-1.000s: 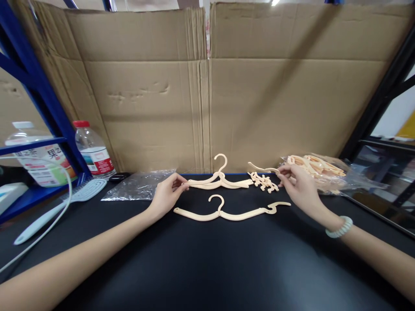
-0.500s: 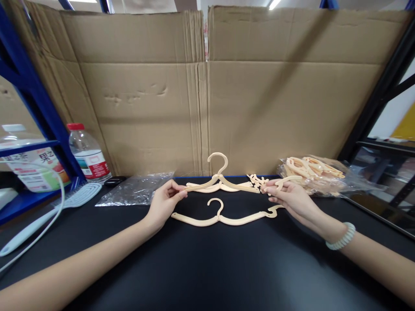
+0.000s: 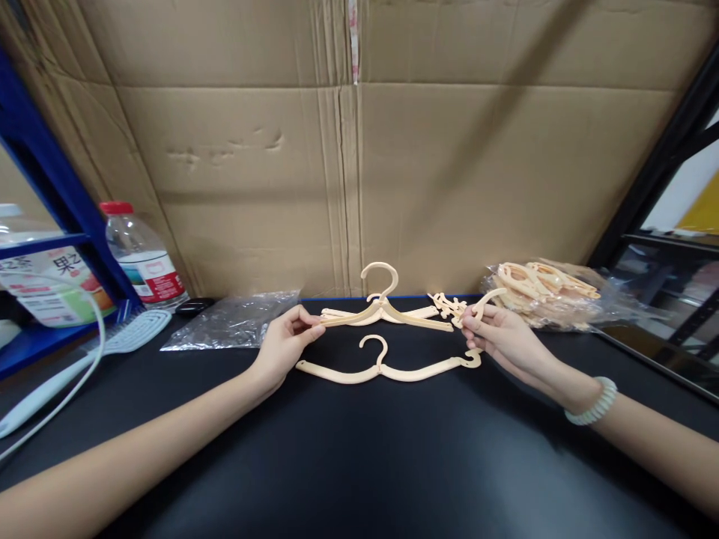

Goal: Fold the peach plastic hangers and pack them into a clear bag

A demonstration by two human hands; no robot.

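Observation:
My left hand [image 3: 285, 346] pinches the left end of a beige plastic clothes hanger [image 3: 419, 322], held raised with its hook up. In the fingers of my right hand [image 3: 508, 346] is a small curved beige hook piece [image 3: 488, 297], tilted up, close to the hanger's right end. Whether the two touch is unclear. Another hanger [image 3: 429, 311] lies behind the held one and is partly covered by it. Nearer to me a third hanger [image 3: 421, 373] lies flat, with a hook-shaped piece [image 3: 472, 361] at its right end.
Several small beige parts [image 3: 447, 305] lie at the back. A clear bag of beige parts [image 3: 542, 296] is at right. An empty-looking plastic bag [image 3: 225, 322], a hairbrush [image 3: 135, 333] and a red-capped bottle [image 3: 146, 258] stand or lie at left. Cardboard [image 3: 252, 187] walls the back.
The hook piece in my right hand has turned from nearly level to tilted upward. The held hanger's right end has shifted slightly. My view has tipped down a little.

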